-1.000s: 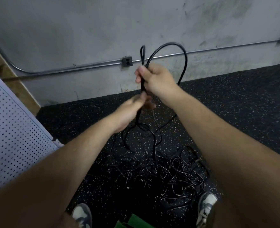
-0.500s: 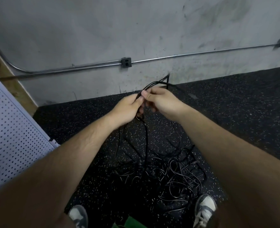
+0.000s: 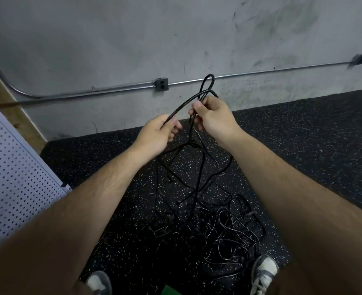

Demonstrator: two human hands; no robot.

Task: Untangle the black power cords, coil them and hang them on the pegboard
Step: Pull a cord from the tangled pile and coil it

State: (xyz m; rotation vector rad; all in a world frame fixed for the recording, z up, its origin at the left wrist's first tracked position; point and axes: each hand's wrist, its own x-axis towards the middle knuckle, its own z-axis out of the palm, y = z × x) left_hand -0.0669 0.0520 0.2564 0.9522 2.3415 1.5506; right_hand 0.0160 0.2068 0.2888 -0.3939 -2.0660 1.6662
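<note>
A black power cord [image 3: 186, 103] arches between my two hands, with a small loop [image 3: 207, 81] sticking up above my right hand. My left hand [image 3: 156, 135] pinches the cord's lower left end. My right hand [image 3: 214, 116] grips the cord at the top, thumb on it. Strands hang from both hands, cross at a knot [image 3: 193, 143] just below them, and run down to a tangled pile of black cords [image 3: 216, 226] on the floor between my shoes. The white pegboard [image 3: 12, 177] leans at the left edge.
A grey concrete wall [image 3: 175, 39] with a metal conduit [image 3: 112, 90] and an outlet box [image 3: 161, 84] stands ahead. The floor is black speckled rubber [image 3: 314, 145]. My shoes [image 3: 264, 271] stand at the bottom, a wooden board [image 3: 9, 101] behind the pegboard.
My hands dropped together a moment ago and have since risen and parted. The cord now spans between them, and the big loop above has shrunk to a small one.
</note>
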